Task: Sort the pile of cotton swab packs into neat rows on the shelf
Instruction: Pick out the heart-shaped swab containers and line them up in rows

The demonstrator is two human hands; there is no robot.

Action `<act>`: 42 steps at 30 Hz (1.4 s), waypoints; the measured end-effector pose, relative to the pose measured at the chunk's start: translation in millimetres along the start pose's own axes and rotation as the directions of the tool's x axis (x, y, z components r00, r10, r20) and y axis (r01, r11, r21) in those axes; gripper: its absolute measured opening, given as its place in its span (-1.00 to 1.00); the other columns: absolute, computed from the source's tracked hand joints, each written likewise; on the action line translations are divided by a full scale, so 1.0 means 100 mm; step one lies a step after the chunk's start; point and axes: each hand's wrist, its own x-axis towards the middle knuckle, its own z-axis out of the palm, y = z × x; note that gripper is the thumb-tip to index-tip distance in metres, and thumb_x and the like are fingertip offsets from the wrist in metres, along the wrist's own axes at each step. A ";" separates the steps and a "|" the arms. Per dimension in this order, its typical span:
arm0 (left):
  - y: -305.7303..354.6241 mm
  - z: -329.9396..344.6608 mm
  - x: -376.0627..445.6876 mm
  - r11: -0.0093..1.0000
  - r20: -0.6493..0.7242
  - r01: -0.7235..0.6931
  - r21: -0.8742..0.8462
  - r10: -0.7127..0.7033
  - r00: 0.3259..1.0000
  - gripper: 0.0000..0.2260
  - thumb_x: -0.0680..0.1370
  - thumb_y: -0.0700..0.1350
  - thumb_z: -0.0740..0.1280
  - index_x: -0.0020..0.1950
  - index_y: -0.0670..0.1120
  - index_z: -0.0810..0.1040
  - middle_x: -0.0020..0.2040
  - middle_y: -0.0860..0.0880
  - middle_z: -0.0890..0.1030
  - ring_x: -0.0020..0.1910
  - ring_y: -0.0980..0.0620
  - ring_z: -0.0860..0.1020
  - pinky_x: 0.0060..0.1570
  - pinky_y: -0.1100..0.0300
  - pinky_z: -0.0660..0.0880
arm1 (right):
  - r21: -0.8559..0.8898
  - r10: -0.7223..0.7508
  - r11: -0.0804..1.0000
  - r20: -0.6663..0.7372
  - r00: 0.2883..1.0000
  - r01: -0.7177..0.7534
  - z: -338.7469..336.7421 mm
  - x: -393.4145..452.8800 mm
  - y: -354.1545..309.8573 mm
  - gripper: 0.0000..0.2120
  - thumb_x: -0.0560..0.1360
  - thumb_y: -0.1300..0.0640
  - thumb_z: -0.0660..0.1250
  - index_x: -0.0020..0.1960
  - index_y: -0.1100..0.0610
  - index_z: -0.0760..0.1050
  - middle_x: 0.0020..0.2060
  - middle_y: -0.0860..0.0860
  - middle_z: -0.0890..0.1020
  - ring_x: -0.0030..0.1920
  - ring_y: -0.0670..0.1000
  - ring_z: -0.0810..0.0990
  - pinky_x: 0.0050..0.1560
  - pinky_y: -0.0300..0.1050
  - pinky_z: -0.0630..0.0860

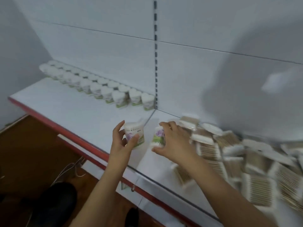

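My left hand [122, 141] grips a white cotton swab tub [133, 134] with a purple flower label, held just above the white shelf [68, 105]. My right hand [173, 141] curls over a second tub [157, 136] of the same kind, close to the first. Two neat rows of heart-shaped tubs [96, 86] run along the back wall on the left. A loose pile of flat clear swab packs [229, 153] covers the shelf on the right, under and beyond my right forearm. The picture is blurred by motion.
The shelf has a red front edge [82, 138]. A slotted upright [155, 63] divides the back panel. Bare shelf lies in front of the rows. Below left are a brown floor, a white cable [68, 169] and dark shoes [57, 202].
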 end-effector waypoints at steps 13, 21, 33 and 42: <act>-0.12 -0.79 1.09 0.962 0.273 -0.224 0.157 0.176 0.946 -0.46 0.50 -0.06 0.52 0.41 0.11 0.37 0.33 0.10 0.49 0.24 0.16 0.53 0.08 0.25 0.55 | 0.263 0.112 0.963 -0.206 0.972 -0.055 0.39 0.58 -0.96 -0.14 0.41 -0.36 0.35 0.58 -0.11 0.09 0.35 -0.18 0.33 0.18 -0.16 0.49 0.18 -0.10 0.52; -0.31 -1.21 1.54 0.723 0.512 -0.504 0.472 0.240 0.824 -0.26 0.52 0.10 0.43 0.58 0.09 0.10 0.40 0.12 0.26 0.42 0.17 0.28 0.35 0.23 0.33 | 0.443 0.368 0.876 -0.355 0.859 -0.192 0.85 1.23 -1.13 -0.41 0.41 -0.10 0.49 0.33 0.03 0.36 -0.08 -0.09 0.56 -0.14 -0.12 0.55 -0.16 -0.29 0.45; -0.56 -1.30 1.80 0.185 0.485 -0.552 0.813 0.309 0.818 -0.47 0.54 0.21 0.14 0.36 -0.06 0.53 0.32 -0.17 0.51 0.26 -0.22 0.46 0.18 -0.14 0.43 | 0.426 0.432 0.873 -0.449 0.782 -0.237 1.07 1.69 -1.09 -0.41 0.44 -0.06 0.50 0.34 0.08 0.34 -0.01 0.01 0.54 -0.08 0.00 0.54 -0.04 -0.03 0.55; -0.55 -1.30 1.80 0.190 0.497 -0.552 0.812 0.269 0.825 -0.48 0.54 0.20 0.15 0.35 -0.07 0.53 0.31 -0.18 0.51 0.26 -0.21 0.45 0.17 -0.13 0.43 | 0.332 0.431 0.896 -0.495 0.754 -0.294 1.03 1.75 -1.11 -0.33 0.49 -0.03 0.46 0.47 0.17 0.27 0.37 0.06 0.44 0.30 0.04 0.44 0.15 -0.24 0.32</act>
